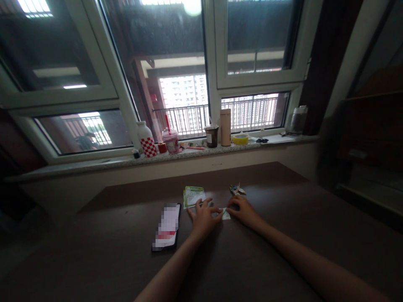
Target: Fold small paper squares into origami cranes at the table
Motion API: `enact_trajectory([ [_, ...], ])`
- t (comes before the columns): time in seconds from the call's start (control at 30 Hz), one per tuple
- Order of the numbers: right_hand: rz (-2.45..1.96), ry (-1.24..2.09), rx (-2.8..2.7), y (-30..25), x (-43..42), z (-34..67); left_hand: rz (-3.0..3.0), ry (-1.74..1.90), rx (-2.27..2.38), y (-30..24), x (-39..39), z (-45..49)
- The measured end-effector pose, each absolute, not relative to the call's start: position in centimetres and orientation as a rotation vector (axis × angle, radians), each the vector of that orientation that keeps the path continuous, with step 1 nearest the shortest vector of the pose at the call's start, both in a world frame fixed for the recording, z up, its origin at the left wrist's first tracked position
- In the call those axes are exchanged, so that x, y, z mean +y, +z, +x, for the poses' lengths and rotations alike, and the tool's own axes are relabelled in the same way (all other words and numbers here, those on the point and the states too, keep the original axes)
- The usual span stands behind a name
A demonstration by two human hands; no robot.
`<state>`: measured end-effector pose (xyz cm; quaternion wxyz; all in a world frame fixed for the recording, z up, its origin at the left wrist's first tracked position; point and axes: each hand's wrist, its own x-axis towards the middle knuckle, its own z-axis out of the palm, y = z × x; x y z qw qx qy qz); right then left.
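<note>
A small white-and-green piece of paper (pixel 226 215) lies on the dark table between my two hands. My left hand (pixel 204 218) pinches its left edge with thumb and forefinger while the other fingers spread toward a stack of green-and-white cards or packets (pixel 192 195). On the opposite side, the curled fingers of my right hand (pixel 243 210) grip the paper's upper right edge. Just beyond that hand sits a small crumpled, multicoloured paper-like object (pixel 236 189), whose kind I cannot make out.
A phone (pixel 166 228) with a blurred screen lies left of my left hand. Along the granite windowsill (pixel 195 153) stand a checkered bottle (pixel 147 140), a pink drink cup (pixel 171 141), a dark drink cup (pixel 211 136), a tan flask (pixel 225 128) and yellow tape (pixel 240 139).
</note>
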<state>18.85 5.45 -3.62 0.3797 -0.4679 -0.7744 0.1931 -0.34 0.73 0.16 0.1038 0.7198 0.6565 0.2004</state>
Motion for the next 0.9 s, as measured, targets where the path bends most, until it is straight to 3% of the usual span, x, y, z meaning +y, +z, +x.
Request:
enact_trajectory([
  [0.9, -1.435, 0.328, -2.023, -3.6, 5.8, 17.8, 2.165, 0.600, 1.916, 0.1, 0.8, 0.2],
])
